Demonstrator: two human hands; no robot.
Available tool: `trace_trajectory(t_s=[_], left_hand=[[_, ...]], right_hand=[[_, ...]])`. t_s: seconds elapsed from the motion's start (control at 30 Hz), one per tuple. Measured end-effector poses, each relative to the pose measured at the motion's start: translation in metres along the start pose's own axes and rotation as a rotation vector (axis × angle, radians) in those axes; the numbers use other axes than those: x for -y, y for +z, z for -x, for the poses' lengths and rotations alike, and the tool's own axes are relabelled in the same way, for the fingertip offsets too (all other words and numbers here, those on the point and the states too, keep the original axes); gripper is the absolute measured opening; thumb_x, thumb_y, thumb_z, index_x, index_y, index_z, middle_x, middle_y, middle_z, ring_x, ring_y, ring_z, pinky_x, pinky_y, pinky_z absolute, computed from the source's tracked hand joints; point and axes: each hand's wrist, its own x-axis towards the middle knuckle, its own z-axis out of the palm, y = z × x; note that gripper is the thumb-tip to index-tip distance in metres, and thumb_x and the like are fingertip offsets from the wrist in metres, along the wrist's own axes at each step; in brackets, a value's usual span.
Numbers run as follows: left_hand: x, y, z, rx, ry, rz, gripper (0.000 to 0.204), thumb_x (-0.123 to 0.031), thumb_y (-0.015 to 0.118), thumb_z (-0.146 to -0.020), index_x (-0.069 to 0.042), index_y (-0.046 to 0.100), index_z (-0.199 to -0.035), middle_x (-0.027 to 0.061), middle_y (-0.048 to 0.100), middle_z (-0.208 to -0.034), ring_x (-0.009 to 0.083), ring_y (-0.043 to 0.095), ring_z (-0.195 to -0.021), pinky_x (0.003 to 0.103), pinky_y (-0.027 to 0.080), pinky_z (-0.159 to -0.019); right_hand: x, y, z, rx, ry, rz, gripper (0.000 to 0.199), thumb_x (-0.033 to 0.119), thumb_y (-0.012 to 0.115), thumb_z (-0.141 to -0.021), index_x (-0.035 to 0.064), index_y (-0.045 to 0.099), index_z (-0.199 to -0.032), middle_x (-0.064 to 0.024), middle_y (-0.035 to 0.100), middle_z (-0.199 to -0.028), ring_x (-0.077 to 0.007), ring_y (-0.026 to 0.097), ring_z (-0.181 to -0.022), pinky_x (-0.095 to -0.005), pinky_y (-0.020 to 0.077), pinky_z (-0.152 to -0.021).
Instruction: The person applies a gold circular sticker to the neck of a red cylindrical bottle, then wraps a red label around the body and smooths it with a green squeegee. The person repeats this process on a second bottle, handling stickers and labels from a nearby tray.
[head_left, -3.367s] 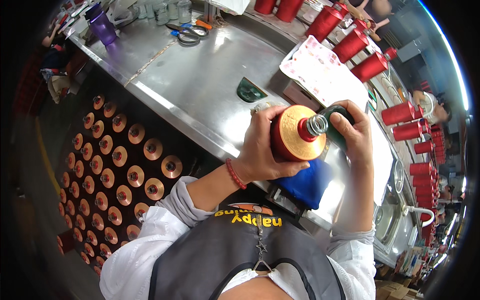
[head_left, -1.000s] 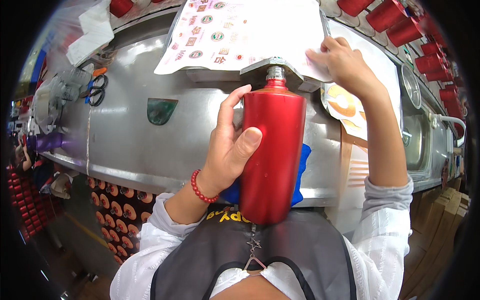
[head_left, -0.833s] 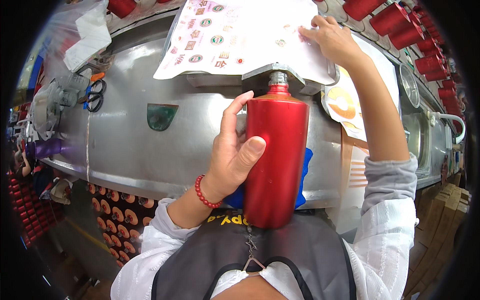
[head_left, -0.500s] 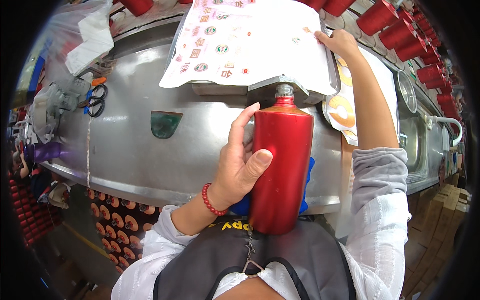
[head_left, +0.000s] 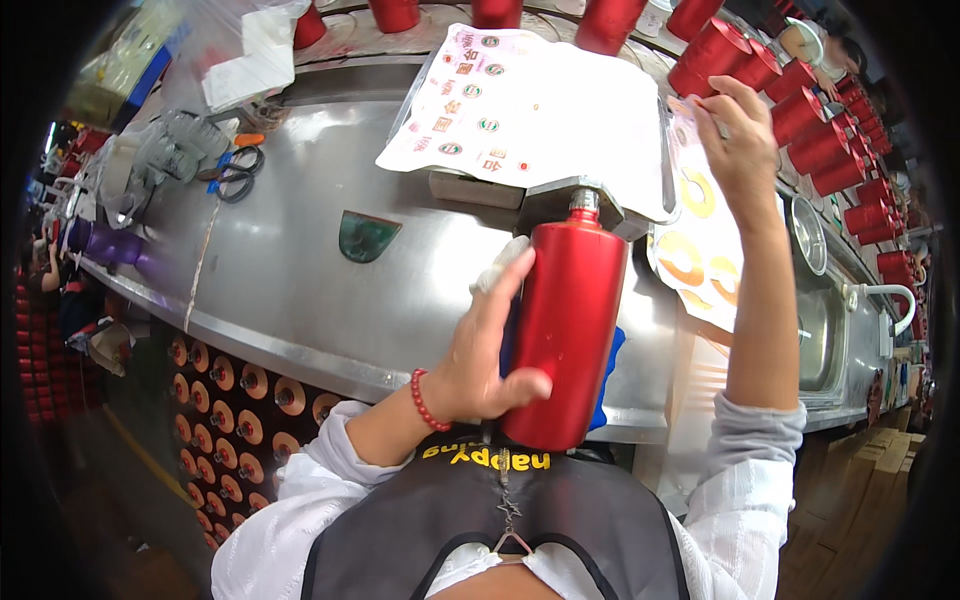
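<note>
A glossy red bottle [head_left: 572, 325] lies with its neck on a metal rest [head_left: 570, 190] and its base towards my apron. My left hand [head_left: 485, 355] holds its left side, thumb across the front; a whitish covering shows on one finger. Beyond the neck a white sheet of printed decals [head_left: 560, 110] lies on a tray. My right hand [head_left: 745, 145] is raised off its right edge, above a second sheet with gold ring prints [head_left: 690, 200]. Its fingers are bent together at the tips; what they hold, if anything, is too small to make out.
A dark green scraper [head_left: 368, 237] lies on the steel counter [head_left: 300, 190], with scissors [head_left: 240, 175] further left. Blue cloth [head_left: 610, 380] shows beside the bottle. Red bottles [head_left: 710, 55] line the back and right; a sink [head_left: 820, 345] stands at right. Several bottles [head_left: 240, 420] stand below the counter, lower left.
My right hand has lifted off the decal sheet and moved to the right. My left hand stays on the bottle, its thumb slightly lower. The whole view has shifted a little.
</note>
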Motion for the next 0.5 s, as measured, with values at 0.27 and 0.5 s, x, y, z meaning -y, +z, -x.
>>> trace_trajectory(t_s=[0.27, 0.5], left_hand=[[-0.014, 0.007, 0.043, 0.142, 0.124, -0.507, 0.117, -0.039, 0.082, -0.077, 0.008, 0.01, -0.156, 0.0307, 0.044, -0.146, 0.0481, 0.041, -0.138, 0.067, 0.015, -0.116], [-0.019, 0.013, 0.05, 0.055, 0.167, -0.457, 0.106, -0.024, 0.084, -0.075, 0.008, 0.022, -0.154, 0.0361, 0.035, -0.15, 0.0506, 0.04, -0.137, 0.057, 0.03, -0.115]], right_hand=[[0.081, -0.138, -0.001, 0.249, 0.075, -0.363, 0.009, 0.01, 0.07, -0.091, 0.0007, 0.068, -0.091, -0.0121, 0.067, -0.122, -0.0216, 0.065, -0.107, -0.0335, 0.0516, -0.087], [0.12, -0.192, 0.008, 0.314, 0.06, -0.761, 0.01, 0.011, 0.059, -0.1, 0.0021, 0.063, -0.103, -0.0215, 0.058, -0.136, -0.0283, 0.055, -0.129, -0.0408, 0.0403, -0.11]])
